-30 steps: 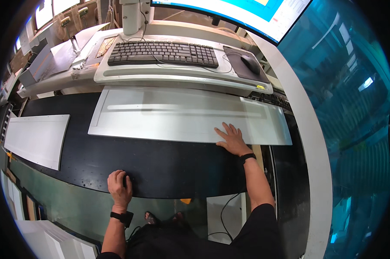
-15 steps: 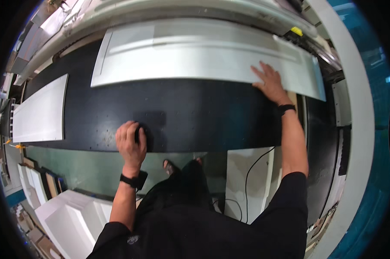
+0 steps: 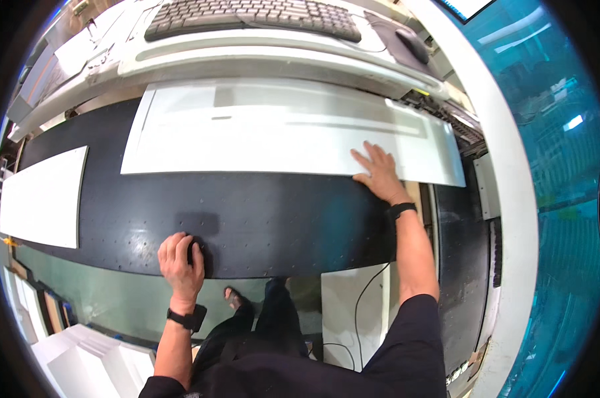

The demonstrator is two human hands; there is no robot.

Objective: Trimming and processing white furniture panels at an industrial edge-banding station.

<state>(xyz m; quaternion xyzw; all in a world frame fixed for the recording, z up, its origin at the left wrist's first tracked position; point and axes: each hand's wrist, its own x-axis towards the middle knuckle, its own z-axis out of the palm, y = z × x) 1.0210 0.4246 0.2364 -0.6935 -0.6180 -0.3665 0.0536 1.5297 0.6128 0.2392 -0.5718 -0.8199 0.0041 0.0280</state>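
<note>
The long black perforated worktop (image 3: 266,212) carries a large flat white rectangular panel (image 3: 273,136) along its far edge, reaching the far right corner. With only the right hand (image 3: 379,176) pressing it, fingers (image 3: 365,161) spread flat and released on the panel's near right edge, the sheet could likely slide or skew. A smaller white panel (image 3: 41,196) lies at the left end. At the near edge, the left hand (image 3: 179,260) curls its fingers over a small dark object (image 3: 195,252), well apart from the panel.

Right hand (image 3: 379,174) presses white panel (image 3: 273,129); left hand (image 3: 179,260) grips black table (image 3: 260,219).
</note>
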